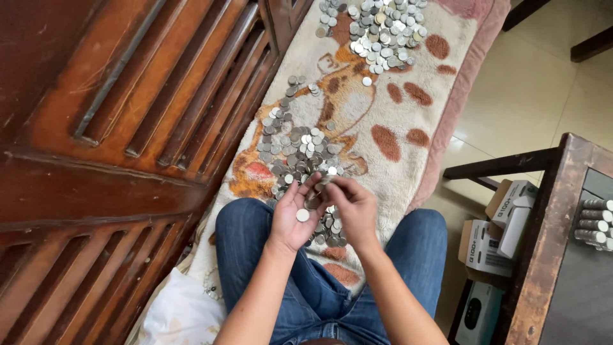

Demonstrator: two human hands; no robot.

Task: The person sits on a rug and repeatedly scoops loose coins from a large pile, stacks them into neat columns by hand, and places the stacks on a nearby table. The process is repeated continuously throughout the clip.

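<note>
I sit on a cushion with a cream cover printed with brown spots, my knees in blue jeans. My left hand is cupped palm up, holding several silver coins. My right hand meets it from the right, its fingertips pinching coins at the left hand's fingers. Just beyond both hands a pile of silver coins is spread on the cushion. A second, brighter pile of coins lies at the far end.
A dark wooden slatted bench back runs along the left. On the right, a dark side table carries stacked coin rolls. Small cardboard boxes stand on the tiled floor beside it. White cloth lies at lower left.
</note>
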